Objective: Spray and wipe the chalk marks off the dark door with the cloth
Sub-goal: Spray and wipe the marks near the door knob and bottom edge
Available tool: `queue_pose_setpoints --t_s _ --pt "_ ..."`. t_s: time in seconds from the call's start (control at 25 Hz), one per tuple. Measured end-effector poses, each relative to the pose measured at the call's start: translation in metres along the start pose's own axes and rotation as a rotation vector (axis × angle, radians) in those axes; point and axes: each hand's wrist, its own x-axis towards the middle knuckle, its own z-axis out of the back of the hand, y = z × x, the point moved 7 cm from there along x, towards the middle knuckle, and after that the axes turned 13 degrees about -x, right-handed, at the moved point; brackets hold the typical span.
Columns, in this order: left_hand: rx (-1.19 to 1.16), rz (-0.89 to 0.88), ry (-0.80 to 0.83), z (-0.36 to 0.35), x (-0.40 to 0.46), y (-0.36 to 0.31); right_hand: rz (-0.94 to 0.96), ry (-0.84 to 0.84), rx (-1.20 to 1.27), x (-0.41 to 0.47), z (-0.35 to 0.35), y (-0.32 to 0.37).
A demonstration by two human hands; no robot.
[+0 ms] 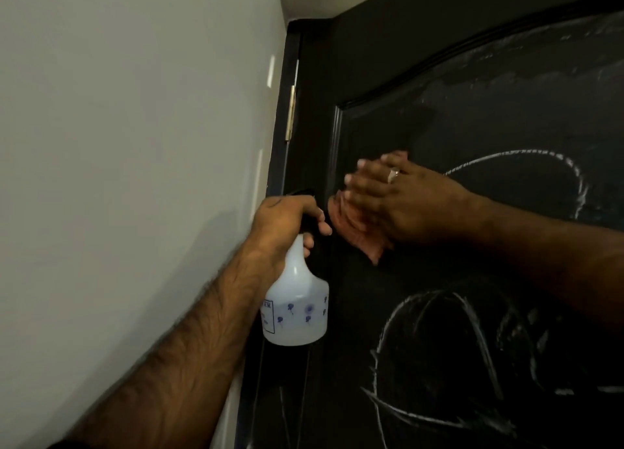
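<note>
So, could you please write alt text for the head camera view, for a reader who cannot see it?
A person's right hand presses an orange cloth flat against a dark door while the left hand grips a white spray bottle by its neck. White chalk marks remain on the panel right of and below the cloth; a pale wall stands to the left.

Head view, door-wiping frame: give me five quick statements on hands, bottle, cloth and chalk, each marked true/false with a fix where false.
1. The left hand grips the spray bottle by its neck. True.
2. The right hand presses the cloth flat against the door. True.
3. The cloth is blue. False: it is orange-pink.
4. All chalk marks are gone. False: white lines remain to the right of and below the cloth.
5. The hinge sits on the door's right edge. False: it is on the left edge, by the wall.
</note>
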Motion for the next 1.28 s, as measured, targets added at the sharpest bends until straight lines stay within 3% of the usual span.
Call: queue_pose_setpoints --t_s 0.04,0.08,0.2,0.24,0.28,0.4,0.48,0.52,0.56,0.64,0.72,0.76,0.84,0.92,0.96,1.0,1.08,1.12,1.2,1.28 --pt "0.017 -0.010 0.004 -0.001 0.001 -0.006 0.119 -0.006 0.005 -0.010 -0.002 -0.001" --pt "0.039 -0.018 0.008 -0.001 0.002 -0.011 0.111 -0.015 0.012 -0.013 -0.002 -0.023" --pt "0.063 -0.053 0.004 -0.002 0.007 -0.026 -0.421 0.015 0.034 -0.010 -0.001 -0.135" --pt "0.056 -0.066 -0.009 -0.002 0.008 -0.031 -0.519 0.041 0.018 -0.012 0.001 -0.146" --pt "0.044 -0.084 -0.025 -0.002 0.008 -0.037 -0.482 0.052 0.001 -0.012 0.004 -0.130" --pt "-0.099 -0.153 -0.032 -0.001 0.006 -0.055 0.089 -0.159 0.000 -0.029 0.007 0.007" --pt "-0.171 -0.156 0.014 -0.005 0.001 -0.063 0.259 -0.189 -0.002 -0.048 0.004 0.045" --pt "-0.153 -0.148 0.048 -0.009 -0.001 -0.065 0.232 -0.214 -0.006 -0.045 0.006 0.026" --pt "-0.119 -0.139 0.083 -0.014 -0.002 -0.067 0.077 -0.236 -0.007 -0.035 0.008 -0.013" --pt "-0.090 -0.119 0.119 -0.022 -0.003 -0.069 -0.359 -0.099 0.039 -0.027 0.007 -0.115" --pt "-0.114 -0.111 0.126 -0.027 0.000 -0.069 -0.537 0.022 0.115 -0.032 0.009 -0.146" --pt "-0.117 -0.105 0.128 -0.029 0.001 -0.068 -0.457 -0.013 0.115 -0.033 0.010 -0.122" --pt "-0.091 -0.091 0.146 -0.034 0.001 -0.065 -0.043 -0.067 0.060 -0.049 0.008 -0.020" --pt "-0.081 -0.082 0.182 -0.043 -0.003 -0.059 0.152 -0.128 0.029 -0.077 0.004 0.003" --pt "-0.085 -0.078 0.208 -0.052 -0.006 -0.056 0.102 -0.170 -0.010 -0.083 0.005 -0.025" --pt "-0.085 -0.072 0.236 -0.061 -0.010 -0.052 -0.079 -0.186 -0.024 -0.084 0.010 -0.071" --pt "-0.097 -0.059 0.290 -0.077 -0.018 -0.046 -0.461 -0.054 -0.010 -0.105 0.018 -0.165" --pt "-0.118 -0.047 0.323 -0.084 -0.021 -0.045 -0.556 -0.001 0.001 -0.118 0.018 -0.181" --pt "-0.177 -0.009 0.416 -0.097 -0.027 -0.045 -0.453 -0.012 0.005 -0.138 0.018 -0.141" --pt "-0.194 0.004 0.476 -0.104 -0.032 -0.048 -0.080 -0.035 0.045 -0.166 0.018 -0.038"
